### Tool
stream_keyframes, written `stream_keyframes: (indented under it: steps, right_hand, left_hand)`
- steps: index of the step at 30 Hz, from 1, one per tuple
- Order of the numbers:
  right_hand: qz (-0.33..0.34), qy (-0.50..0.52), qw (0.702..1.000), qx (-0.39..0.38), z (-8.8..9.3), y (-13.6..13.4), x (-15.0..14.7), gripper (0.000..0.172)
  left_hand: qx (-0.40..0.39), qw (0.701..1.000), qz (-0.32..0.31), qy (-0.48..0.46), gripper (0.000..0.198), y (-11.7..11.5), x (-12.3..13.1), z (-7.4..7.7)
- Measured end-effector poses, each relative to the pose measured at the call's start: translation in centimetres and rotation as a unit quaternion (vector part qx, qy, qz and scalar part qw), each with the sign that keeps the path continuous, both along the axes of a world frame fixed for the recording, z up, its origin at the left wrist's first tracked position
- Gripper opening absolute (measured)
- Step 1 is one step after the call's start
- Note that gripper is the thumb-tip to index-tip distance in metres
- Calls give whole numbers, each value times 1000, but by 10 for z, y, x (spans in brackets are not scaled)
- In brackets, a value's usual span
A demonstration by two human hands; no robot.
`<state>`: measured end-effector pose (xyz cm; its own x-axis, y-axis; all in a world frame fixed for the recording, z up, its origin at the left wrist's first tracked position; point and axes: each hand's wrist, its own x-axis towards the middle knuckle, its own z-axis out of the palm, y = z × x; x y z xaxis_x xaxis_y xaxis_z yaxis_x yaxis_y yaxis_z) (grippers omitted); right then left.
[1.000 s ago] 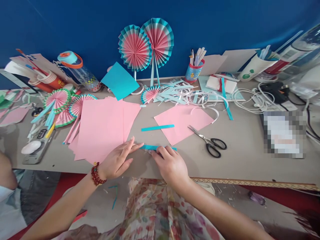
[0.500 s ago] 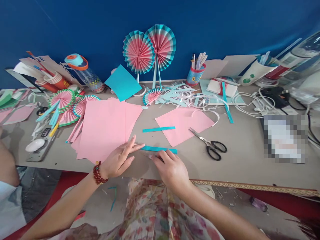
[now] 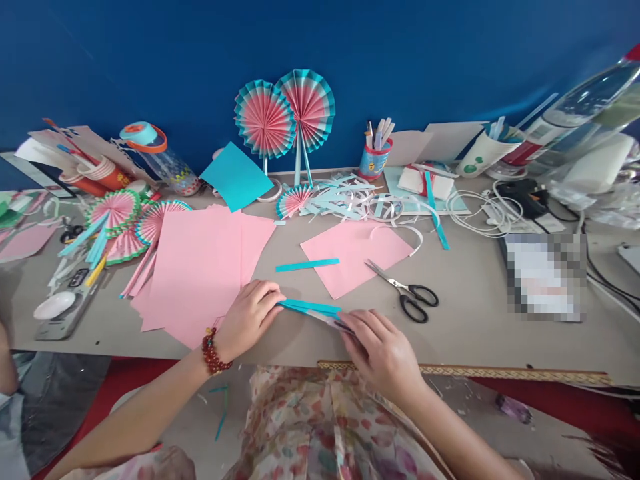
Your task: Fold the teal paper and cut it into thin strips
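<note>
My left hand [image 3: 253, 319] is closed, pinching the left end of a folded blue paper strip [image 3: 313, 306] just above the table's front part. My right hand [image 3: 383, 350] is wrapped round a slim craft knife [image 3: 327, 319] with a pale front and a dark handle. Its thin blade points left and lies along the strip's lower edge, seemingly between the layers; the exact contact is too small to tell. Beyond the hands lies another blue strip [image 3: 307, 265], partly on a pink sheet [image 3: 350, 267]. Black-handled scissors [image 3: 407, 291] rest open to the right.
Stacked pink paper [image 3: 195, 267] lies left of my hands. Paper fans [image 3: 265, 120] stand against the blue wall, before a heap of paper scraps [image 3: 345, 195]. A pen cup [image 3: 375, 160], white cable [image 3: 480, 210] and bottle [image 3: 160, 160] line the back. Another person's arm [image 3: 6, 363] shows at left.
My left hand has gone from spread fingers to pinching the strip's end. My right hand moved right with the knife, whose blade now lies along the strip. The view shifted slightly.
</note>
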<state>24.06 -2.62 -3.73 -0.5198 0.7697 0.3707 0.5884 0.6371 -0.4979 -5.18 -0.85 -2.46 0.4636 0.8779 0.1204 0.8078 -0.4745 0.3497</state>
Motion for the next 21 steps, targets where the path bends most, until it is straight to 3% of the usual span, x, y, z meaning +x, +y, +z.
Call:
stream_keyframes:
  steps: [8, 14, 21]
  right_hand:
    - [-82, 51, 995, 5, 11, 14, 17, 26]
    - [-61, 63, 996, -27, 10, 13, 18, 25]
    - [-44, 73, 995, -49, 9, 15, 9, 25]
  left_hand:
    - [-14, 999, -8, -41, 11, 3, 12, 1]
    - [0, 1000, 14, -14, 24, 8, 8, 4]
    - [-37, 999, 16, -16, 14, 9, 4, 5]
